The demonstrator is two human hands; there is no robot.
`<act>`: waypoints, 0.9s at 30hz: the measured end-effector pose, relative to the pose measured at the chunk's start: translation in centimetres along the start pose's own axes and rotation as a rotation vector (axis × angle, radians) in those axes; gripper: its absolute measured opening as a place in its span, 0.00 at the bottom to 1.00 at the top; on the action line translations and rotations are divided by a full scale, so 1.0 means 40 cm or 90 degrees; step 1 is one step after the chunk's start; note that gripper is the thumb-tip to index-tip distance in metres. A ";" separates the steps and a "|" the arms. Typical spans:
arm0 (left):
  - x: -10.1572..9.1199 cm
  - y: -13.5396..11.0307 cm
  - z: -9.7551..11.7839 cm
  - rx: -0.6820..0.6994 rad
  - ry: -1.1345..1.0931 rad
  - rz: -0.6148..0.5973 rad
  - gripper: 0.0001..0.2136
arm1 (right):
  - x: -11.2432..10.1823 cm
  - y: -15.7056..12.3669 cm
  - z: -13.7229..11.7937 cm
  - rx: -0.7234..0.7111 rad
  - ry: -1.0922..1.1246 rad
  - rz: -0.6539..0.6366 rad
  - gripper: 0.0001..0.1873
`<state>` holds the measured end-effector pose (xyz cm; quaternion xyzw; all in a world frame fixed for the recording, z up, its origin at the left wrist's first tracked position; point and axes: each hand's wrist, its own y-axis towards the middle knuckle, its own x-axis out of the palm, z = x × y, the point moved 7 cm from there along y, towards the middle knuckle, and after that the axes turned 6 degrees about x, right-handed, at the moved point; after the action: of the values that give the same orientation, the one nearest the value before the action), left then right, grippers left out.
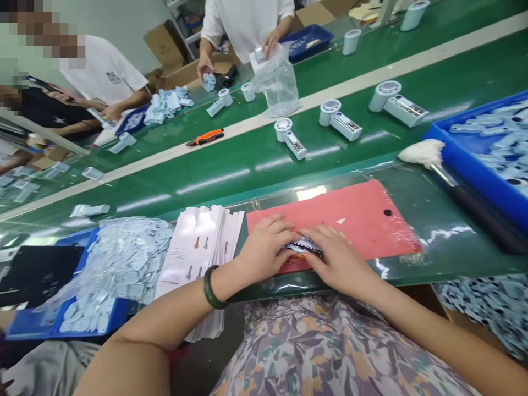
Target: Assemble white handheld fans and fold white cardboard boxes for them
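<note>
On the red mat (371, 214) in front of me, both hands grip a small flat part (307, 245) with a pale face and a dark edge. My left hand (268, 245), a green bangle on its wrist, has its fingers closed on the part's left end. From the other side, my right hand (339, 258) presses on the right end with bent fingers and thumb. Fingers cover most of the part, so its exact kind cannot be made out. A white scrap (340, 221) and a black dot (388, 213) are on the mat.
Printed leaflets (198, 242) and bagged pale-blue pieces (132, 253) are at left. A blue tray (437, 129) of parts and a black-handled tool (474, 203) are at right. Several handheld devices (342, 124) and orange pliers (208, 136) rest on the green conveyor (231, 170); co-workers sit across.
</note>
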<state>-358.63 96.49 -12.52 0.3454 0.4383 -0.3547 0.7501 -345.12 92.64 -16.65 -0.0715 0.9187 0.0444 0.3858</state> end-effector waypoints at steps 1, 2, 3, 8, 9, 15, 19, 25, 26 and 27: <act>0.000 0.000 0.001 0.005 0.003 0.005 0.09 | 0.000 0.002 -0.004 0.005 -0.006 0.006 0.17; 0.000 0.002 0.001 0.011 0.002 0.006 0.09 | 0.000 0.006 -0.006 0.008 -0.011 0.008 0.17; 0.000 0.005 0.001 0.019 -0.001 0.002 0.09 | 0.000 0.008 -0.006 0.009 -0.016 0.006 0.17; -0.004 0.017 -0.005 0.049 0.002 -0.037 0.09 | 0.004 0.005 -0.012 -0.021 -0.035 -0.017 0.20; -0.006 0.016 -0.006 0.050 0.011 -0.034 0.10 | 0.006 0.004 -0.013 -0.021 -0.051 -0.011 0.20; 0.001 0.016 0.016 0.089 0.084 -0.061 0.10 | 0.015 0.009 -0.018 -0.011 -0.056 0.028 0.21; -0.022 0.055 -0.014 0.129 0.217 -0.109 0.11 | -0.029 -0.003 0.005 -0.038 0.039 0.053 0.25; -0.176 0.257 -0.291 0.029 0.355 -0.081 0.13 | -0.215 -0.062 0.184 0.083 -0.074 0.257 0.24; -0.199 0.295 -0.349 -0.028 0.372 -0.066 0.13 | -0.244 -0.075 0.217 0.120 -0.091 0.282 0.23; -0.215 0.329 -0.398 -0.077 0.378 -0.051 0.14 | -0.269 -0.088 0.245 0.152 -0.103 0.301 0.23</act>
<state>-357.34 118.37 -8.04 0.3711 0.6723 -0.2409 0.5935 -330.22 91.55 -15.89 0.1945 0.8749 0.0302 0.4426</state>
